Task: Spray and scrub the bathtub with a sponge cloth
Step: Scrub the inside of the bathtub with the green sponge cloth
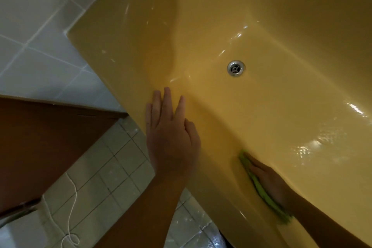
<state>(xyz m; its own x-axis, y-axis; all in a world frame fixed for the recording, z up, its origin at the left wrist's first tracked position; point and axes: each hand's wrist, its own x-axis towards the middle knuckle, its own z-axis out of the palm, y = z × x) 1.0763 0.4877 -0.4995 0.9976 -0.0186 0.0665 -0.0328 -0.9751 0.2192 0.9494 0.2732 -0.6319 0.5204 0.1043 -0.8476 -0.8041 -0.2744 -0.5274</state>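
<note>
Fingers [254, 162] flatten sponge cloth [262, 189] against bathtub [285, 94] wall — drain [236, 68] well apart.

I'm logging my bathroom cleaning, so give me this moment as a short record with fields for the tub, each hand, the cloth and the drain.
tub: yellow, glossy wet sheen on its floor
left hand: flat on the tub's near rim, fingers straight, holds nothing
right hand: presses the cloth against the inner near wall
cloth: green, under the right hand
drain: metal, in the tub floor, apart from both hands
spray bottle: not in view
</note>
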